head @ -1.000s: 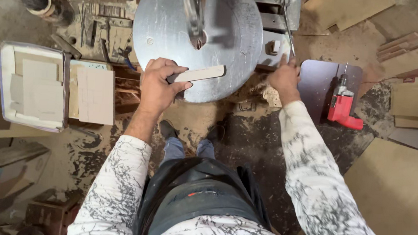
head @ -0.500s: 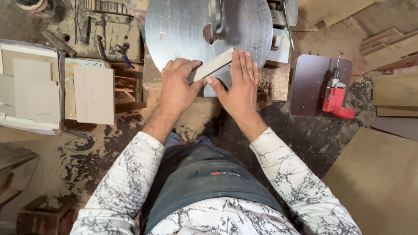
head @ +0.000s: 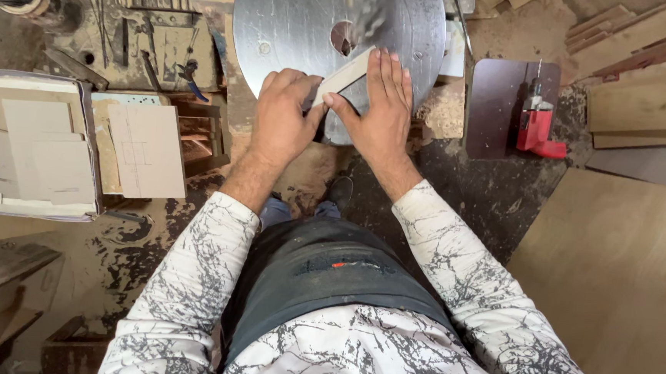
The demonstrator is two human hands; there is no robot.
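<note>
pale wood strip (head: 346, 74) lies on the round metal saw table (head: 281, 22), its far end near the centre hole; my left hand (head: 281, 122) pinches it, my right hand (head: 384, 109) presses flat, fingers spread. no finished cut shows.

I see a round metal bench (head: 289, 15) at upper centre carrying a pale wood strip (head: 343, 77); on the sawdust-strewn floor (head: 456, 194) at right lies a dark board (head: 500, 105) bearing a red drill (head: 539, 124).

Sawdust covers the dark floor (head: 494, 197). Wooden boards (head: 646, 106) lie stacked at right. A cluttered workbench (head: 149, 37) stands at left.
</note>
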